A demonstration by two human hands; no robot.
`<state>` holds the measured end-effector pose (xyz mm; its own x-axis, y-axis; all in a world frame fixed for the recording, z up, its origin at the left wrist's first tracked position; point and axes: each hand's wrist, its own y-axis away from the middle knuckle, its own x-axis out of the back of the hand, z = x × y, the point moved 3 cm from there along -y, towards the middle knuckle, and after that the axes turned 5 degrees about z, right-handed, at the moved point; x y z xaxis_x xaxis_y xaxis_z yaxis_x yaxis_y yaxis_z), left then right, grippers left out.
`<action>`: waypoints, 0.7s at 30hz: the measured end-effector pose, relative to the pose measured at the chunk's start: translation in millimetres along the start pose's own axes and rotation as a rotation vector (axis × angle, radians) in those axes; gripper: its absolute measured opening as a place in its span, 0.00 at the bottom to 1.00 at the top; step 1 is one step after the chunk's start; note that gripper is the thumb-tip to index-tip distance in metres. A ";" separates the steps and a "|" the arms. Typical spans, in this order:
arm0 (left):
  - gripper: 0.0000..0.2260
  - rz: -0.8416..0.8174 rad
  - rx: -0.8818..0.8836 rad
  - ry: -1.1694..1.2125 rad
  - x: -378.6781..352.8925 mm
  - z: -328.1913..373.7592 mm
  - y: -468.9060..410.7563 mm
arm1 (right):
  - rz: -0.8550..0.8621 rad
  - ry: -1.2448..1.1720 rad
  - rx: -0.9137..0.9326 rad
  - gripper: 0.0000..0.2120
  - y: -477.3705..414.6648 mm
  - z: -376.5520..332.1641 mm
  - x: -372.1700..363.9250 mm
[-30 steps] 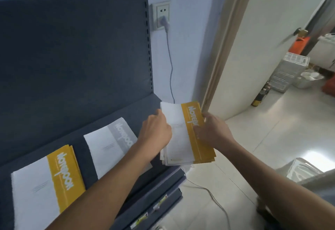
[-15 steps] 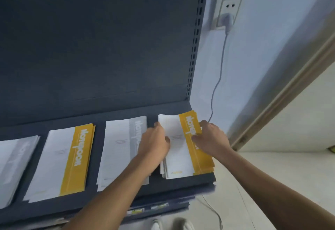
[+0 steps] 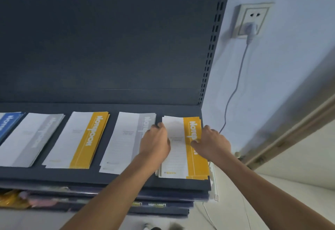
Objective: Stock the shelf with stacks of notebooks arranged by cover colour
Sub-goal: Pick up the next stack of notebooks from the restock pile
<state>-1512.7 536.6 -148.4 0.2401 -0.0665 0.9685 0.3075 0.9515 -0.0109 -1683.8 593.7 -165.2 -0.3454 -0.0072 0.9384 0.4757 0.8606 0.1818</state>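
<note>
A stack of yellow-and-white notebooks (image 3: 181,159) lies at the right end of the dark shelf (image 3: 126,179). My left hand (image 3: 156,141) presses against the stack's left edge and my right hand (image 3: 213,143) rests on its yellow band, so both hands hold the stack flat on the shelf. To its left lie a grey stack (image 3: 125,139), another yellow stack (image 3: 79,139), a second grey stack (image 3: 30,139) and a blue stack (image 3: 8,124) cut off by the frame's left edge.
The shelf's dark back panel (image 3: 108,44) rises behind the stacks, with a slotted upright (image 3: 212,44) at its right. A wall socket (image 3: 251,21) with a plugged cable (image 3: 235,88) is on the blue wall. Lower shelves (image 3: 108,204) sit beneath.
The view has swung left, so more stacks show, including the blue one. My hands have stayed on the right yellow stack, which now lies squarely on the shelf.
</note>
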 end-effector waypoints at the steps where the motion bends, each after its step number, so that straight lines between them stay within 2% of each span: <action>1: 0.15 0.020 -0.015 -0.035 0.1 0.1 1.8 | 0.001 0.020 -0.001 0.19 0.4 -0.8 1.2; 4: 0.14 0.075 -0.035 -0.081 6.2 -3.4 3.0 | 0.050 0.081 0.036 0.21 -0.1 -6.7 7.3; 9: 0.15 0.156 -0.033 -0.023 36.0 -24.1 -3.2 | 0.134 0.022 0.196 0.14 -4.1 -42.6 25.3; 14: 0.16 0.185 0.031 0.012 78.6 -74.2 0.3 | 0.111 0.007 0.433 0.16 -2.0 -119.5 28.0; 21: 0.16 0.221 0.232 -0.034 125.5 -181.6 32.8 | 0.077 0.018 0.695 0.16 29.9 -235.0 7.4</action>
<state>-1305.3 504.9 -72.4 0.2456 0.1560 0.9567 0.0319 0.9851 -0.1688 -1482.1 499.7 -83.8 -0.3152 0.0638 0.9469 -0.1319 0.9851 -0.1102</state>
